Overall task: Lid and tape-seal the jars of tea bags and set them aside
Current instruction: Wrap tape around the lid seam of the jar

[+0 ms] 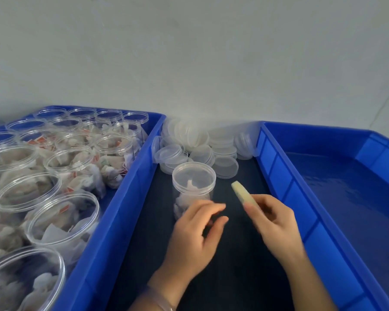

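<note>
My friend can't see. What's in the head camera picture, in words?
A person's right hand holds a yellowish tape roll beside a lidded jar of tea bags, the left hand in front of it. Loose lids lie behind; a blue left bin holds open jars; a blue right bin stands opposite.

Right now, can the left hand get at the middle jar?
Probably yes: left hand sits right by the jar, nothing between them; right hand holds the tape off to the side.
</note>
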`<control>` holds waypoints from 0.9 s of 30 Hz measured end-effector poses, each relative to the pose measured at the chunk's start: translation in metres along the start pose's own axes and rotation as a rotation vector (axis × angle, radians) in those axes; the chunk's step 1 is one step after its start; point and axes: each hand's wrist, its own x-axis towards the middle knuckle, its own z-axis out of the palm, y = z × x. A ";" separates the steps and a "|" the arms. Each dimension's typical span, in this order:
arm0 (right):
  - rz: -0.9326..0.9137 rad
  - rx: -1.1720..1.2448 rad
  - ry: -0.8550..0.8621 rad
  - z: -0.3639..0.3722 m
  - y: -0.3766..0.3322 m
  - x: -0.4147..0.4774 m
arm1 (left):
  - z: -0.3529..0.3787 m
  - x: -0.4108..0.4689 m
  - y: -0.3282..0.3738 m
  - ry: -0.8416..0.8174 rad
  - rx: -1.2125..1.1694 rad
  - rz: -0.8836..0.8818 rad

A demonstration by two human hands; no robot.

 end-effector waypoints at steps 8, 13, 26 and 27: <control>-0.019 0.170 -0.241 -0.007 -0.008 -0.012 | 0.012 -0.002 0.008 -0.156 -0.094 -0.086; -0.047 0.293 -0.426 -0.021 -0.005 -0.010 | 0.008 -0.003 0.002 -0.107 -0.181 -0.196; -0.116 0.133 -0.434 -0.014 -0.003 -0.014 | 0.013 -0.007 0.016 0.043 0.035 0.054; -0.109 0.119 -0.452 -0.013 -0.004 -0.015 | 0.013 -0.007 0.015 0.038 0.053 0.031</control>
